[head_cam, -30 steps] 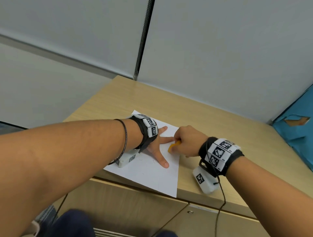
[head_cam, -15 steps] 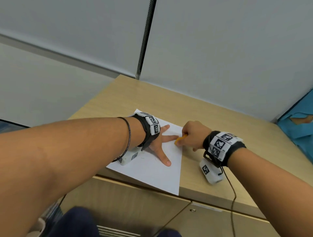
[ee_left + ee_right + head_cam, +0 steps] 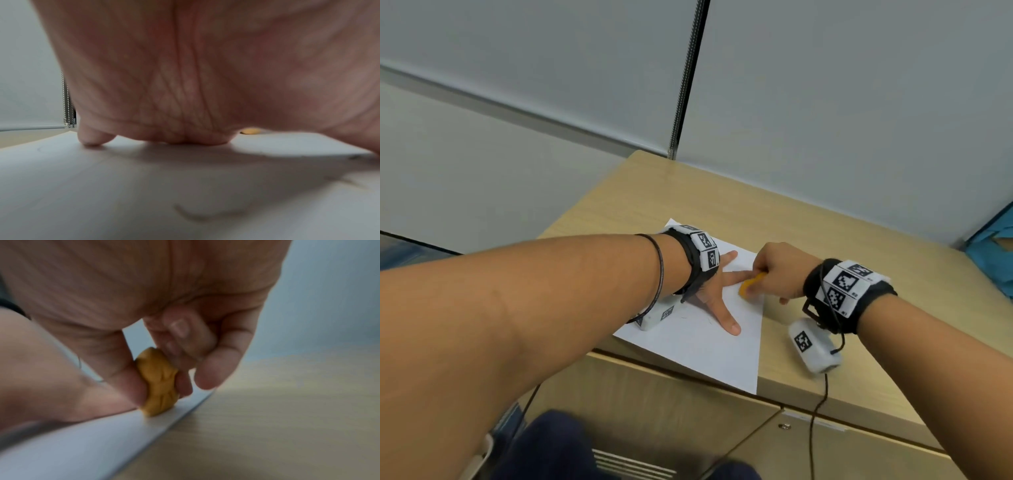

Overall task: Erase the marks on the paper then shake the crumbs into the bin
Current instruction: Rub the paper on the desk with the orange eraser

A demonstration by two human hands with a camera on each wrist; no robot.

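Erasing step: our left hand lies flat, pinning the paper; right hand fingers pinch the eraser. Next: rub remaining pencil marks.

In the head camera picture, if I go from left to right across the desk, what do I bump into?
Left hand pressed flat on the paper → orange eraser → right hand pinching it → white wrist camera → blue box at the far right edge.
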